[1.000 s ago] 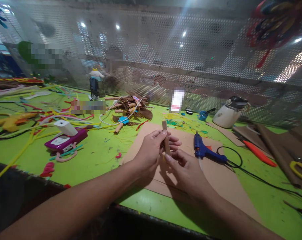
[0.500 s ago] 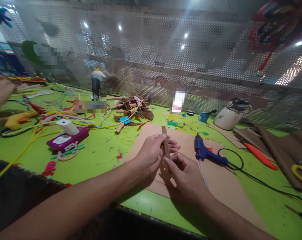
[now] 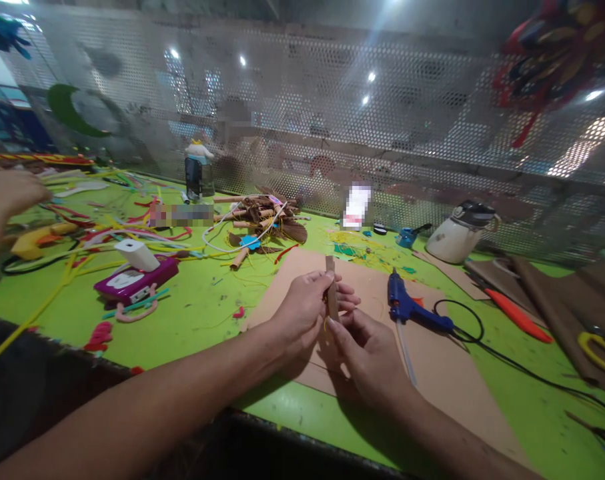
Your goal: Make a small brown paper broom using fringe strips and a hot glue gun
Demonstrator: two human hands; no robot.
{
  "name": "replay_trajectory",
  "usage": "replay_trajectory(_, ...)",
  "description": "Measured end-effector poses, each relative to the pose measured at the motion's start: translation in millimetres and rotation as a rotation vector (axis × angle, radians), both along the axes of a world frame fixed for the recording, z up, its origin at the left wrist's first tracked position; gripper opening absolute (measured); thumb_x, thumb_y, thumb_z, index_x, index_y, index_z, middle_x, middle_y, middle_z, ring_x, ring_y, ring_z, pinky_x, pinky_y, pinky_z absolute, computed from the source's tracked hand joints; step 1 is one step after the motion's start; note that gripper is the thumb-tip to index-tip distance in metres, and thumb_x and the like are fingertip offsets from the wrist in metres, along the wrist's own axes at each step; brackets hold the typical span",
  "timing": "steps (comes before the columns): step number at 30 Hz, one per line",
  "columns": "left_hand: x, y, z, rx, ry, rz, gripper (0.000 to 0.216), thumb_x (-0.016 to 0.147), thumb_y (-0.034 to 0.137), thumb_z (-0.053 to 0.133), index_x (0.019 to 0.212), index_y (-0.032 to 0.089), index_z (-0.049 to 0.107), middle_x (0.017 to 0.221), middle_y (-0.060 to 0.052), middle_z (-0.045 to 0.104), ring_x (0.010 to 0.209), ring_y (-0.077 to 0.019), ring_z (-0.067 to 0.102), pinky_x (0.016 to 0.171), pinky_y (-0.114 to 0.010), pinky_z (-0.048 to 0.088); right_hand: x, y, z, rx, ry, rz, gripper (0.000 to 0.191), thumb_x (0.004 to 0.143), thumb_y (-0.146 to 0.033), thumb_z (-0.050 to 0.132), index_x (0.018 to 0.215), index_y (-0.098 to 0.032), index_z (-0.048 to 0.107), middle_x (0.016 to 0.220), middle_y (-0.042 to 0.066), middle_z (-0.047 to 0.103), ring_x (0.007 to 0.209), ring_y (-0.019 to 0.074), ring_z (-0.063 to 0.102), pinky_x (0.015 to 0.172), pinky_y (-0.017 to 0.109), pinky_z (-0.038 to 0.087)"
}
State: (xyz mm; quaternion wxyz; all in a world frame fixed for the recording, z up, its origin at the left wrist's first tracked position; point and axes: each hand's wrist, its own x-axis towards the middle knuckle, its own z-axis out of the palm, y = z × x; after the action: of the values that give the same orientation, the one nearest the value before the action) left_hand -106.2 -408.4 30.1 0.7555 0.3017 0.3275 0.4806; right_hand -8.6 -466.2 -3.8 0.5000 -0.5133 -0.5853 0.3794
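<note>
1. A narrow brown paper roll (image 3: 333, 303) is held up near the middle of the frame, above a sheet of brown cardboard (image 3: 447, 380).
2. Its long axis runs nearly upright in the picture; the top end points toward the perforated wall (image 3: 292, 120) and leans slightly left, and the lower end points down toward the frame's bottom edge.
3. The left hand (image 3: 302, 303) has its grip pinching the roll's upper half between thumb and fingers, with the top end sticking out above.
4. The right hand (image 3: 372, 353) has its thumb and fingertips closed at the lower end, beside a bit of yellow thread (image 3: 325, 327).
5. Against one second ago, the roll sits a little lower in the frame, and more of the clear glue stick (image 3: 406, 353) shows beyond the right hand. A co-worker's hand (image 3: 15, 193), out of view then, now shows at the left edge.
6. Right of the hands, the blue glue gun (image 3: 407, 310) lies on the cardboard, nozzle toward the top of the frame.
7. Farther out on the green table (image 3: 192, 333) are a heap of brown rolls (image 3: 262, 217) at upper centre, a purple power strip (image 3: 132, 283) at left, and yellow-handled scissors (image 3: 595, 357) at right.
</note>
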Motion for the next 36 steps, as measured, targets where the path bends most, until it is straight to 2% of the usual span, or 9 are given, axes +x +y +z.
replay_trajectory(10,1,0,0.1,0.018,0.012,0.030,0.020,0.087,0.016,0.046,0.072,0.010,0.058,0.061,-0.008,0.064,0.048,-0.0117,0.058,0.049,-0.022,0.050,1,1,-1.1,0.018,-0.024,-0.005,0.027,0.083,-0.038,0.056,0.068,-0.016,0.054,0.063,0.002,0.059,0.058,0.0140,0.051,0.055,0.027,0.044)
replay_trajectory(18,1,0,-2.4,0.008,-0.027,0.002,0.019,0.087,0.017,0.047,0.073,0.011,0.058,0.063,-0.009,0.064,0.049,-0.0126,0.058,0.049,-0.024,0.050,1,1,1.0,0.017,0.005,0.009,0.026,0.082,-0.038,0.057,0.069,-0.016,0.054,0.064,0.002,0.059,0.058,0.0136,0.050,0.055,0.027,0.044)
replay_trajectory(24,-1,1,0.3,0.044,0.013,0.023,0.021,0.088,0.016,0.045,0.072,0.011,0.058,0.063,-0.009,0.064,0.052,-0.0135,0.061,0.055,-0.025,0.052,1,2,-2.1,-0.024,-0.013,-0.008,0.029,0.083,-0.041,0.056,0.070,-0.016,0.055,0.064,0.002,0.058,0.058,0.0135,0.050,0.055,0.027,0.043)
replay_trajectory(27,-4,7,1.3,0.067,0.011,0.058,0.023,0.088,0.014,0.043,0.071,0.010,0.057,0.065,-0.011,0.065,0.058,-0.0157,0.065,0.059,-0.026,0.054,2,0,3.2,-0.083,0.006,0.036,0.031,0.084,-0.046,0.054,0.076,-0.016,0.057,0.063,0.001,0.056,0.055,0.0135,0.051,0.053,0.027,0.043)
replay_trajectory(30,-9,15,1.6,0.084,-0.003,0.070,0.023,0.087,0.013,0.041,0.073,0.010,0.058,0.069,-0.012,0.068,0.065,-0.0184,0.068,0.066,-0.028,0.055,4,-4,11.6,-0.056,-0.017,0.061,0.032,0.084,-0.048,0.051,0.079,-0.017,0.059,0.067,0.002,0.058,0.055,0.0143,0.054,0.051,0.027,0.045)
replay_trajectory(36,-18,22,3.4,0.073,-0.101,-0.075,0.025,0.087,0.019,0.041,0.076,0.010,0.061,0.071,-0.012,0.069,0.071,-0.0214,0.070,0.073,-0.033,0.056,16,0,13.2,0.075,-0.100,-0.103,0.032,0.088,-0.048,0.046,0.075,-0.020,0.056,0.072,0.003,0.057,0.069,0.0178,0.055,0.060,0.029,0.045)
